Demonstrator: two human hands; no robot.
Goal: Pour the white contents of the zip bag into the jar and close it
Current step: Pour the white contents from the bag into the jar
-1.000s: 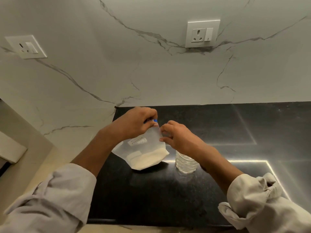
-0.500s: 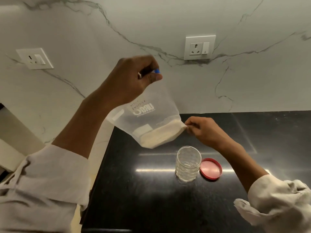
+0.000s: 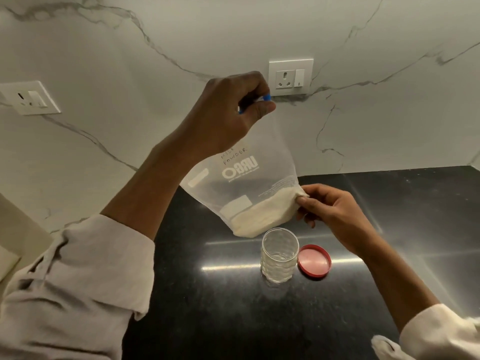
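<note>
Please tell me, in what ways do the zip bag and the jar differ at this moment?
The zip bag hangs in the air, held by the left hand at the top and the right hand at a bottom corner; the jar stands upright on the black counter, untouched. The bag holds white powder; the jar looks empty. Both are see-through.

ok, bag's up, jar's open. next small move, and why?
Probably tip the zip bag mouth-down over the jar. The left hand pinches its top, the right hand its bottom corner, the white powder sits at the bottom, and the red lid lies beside the jar.
</note>
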